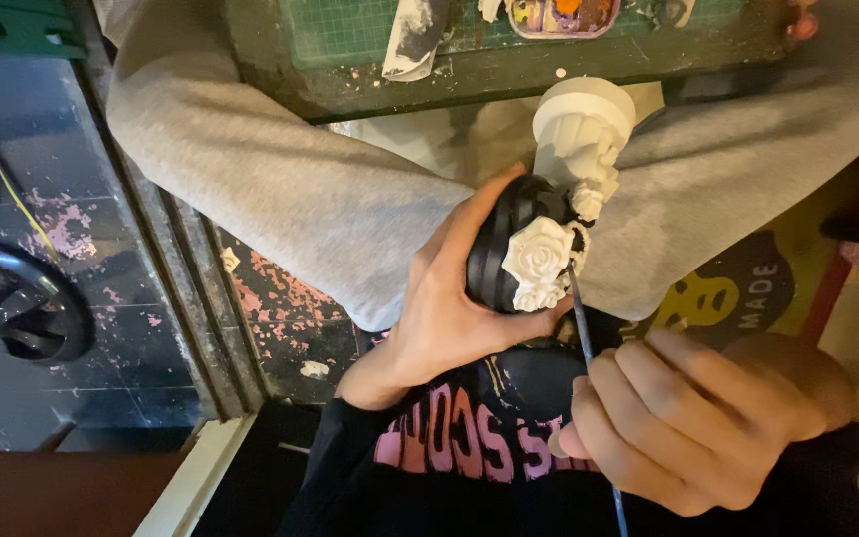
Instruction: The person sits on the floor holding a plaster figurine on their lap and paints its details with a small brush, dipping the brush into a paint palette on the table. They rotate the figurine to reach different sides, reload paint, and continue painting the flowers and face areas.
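Head camera shows me the plaster figurine [577, 149], part black, with a white rose [539, 261], over my lap. My left hand [449, 308] wraps it; my right hand [693, 423] pinches a thin brush [583, 333] touching the rose. A paint palette [561, 15] holds mixed colours.

Figurine [549, 214]: white plaster, upper part painted black in ridged bands; rose [539, 261] unpainted white. Brush handle [583, 328]: thin, dark blue-grey. Cutting mat [350, 30]: green with pale grid. Palette [561, 15]: orange, yellow, purple dabs. Trousers [330, 199]: plain light grey. Sleeve [350, 467]: black; chest lettering pink. Floor [72, 229]: dark, pink paint flecks.
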